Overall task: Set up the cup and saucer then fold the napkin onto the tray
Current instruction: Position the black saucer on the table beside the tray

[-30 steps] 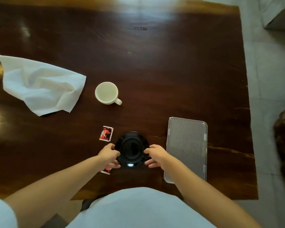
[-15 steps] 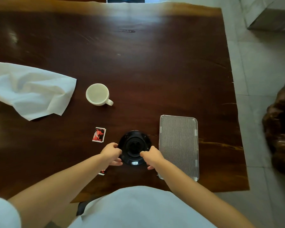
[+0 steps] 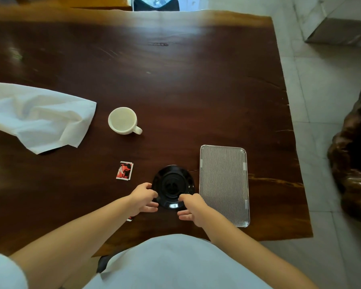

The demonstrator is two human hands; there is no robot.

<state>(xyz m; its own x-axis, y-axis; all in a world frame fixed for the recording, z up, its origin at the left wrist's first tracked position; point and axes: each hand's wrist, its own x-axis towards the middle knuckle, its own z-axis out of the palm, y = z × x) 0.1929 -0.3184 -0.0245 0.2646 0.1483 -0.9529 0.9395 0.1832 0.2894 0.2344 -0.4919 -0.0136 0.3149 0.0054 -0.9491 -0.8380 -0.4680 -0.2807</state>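
Observation:
A black saucer [image 3: 173, 185] lies on the dark wooden table near its front edge. My left hand [image 3: 141, 197] grips the saucer's left rim. My right hand [image 3: 193, 206] touches its lower right rim with thumb and fingers spread. A cream cup [image 3: 123, 120] stands upright behind and to the left, handle pointing right. A crumpled white napkin [image 3: 38, 119] lies at the far left. A rectangular ribbed tray [image 3: 224, 184] sits just right of the saucer.
A red sachet [image 3: 124, 170] lies left of the saucer, and another sachet [image 3: 130, 219] peeks out under my left wrist. The table's right edge [image 3: 294, 155] drops to a tiled floor. A dark carved object [image 3: 354, 155] stands on the right.
My right hand has slid along the saucer's rim toward its front and opened its fingers. The left hand stays on the left rim. The camera has shifted slightly.

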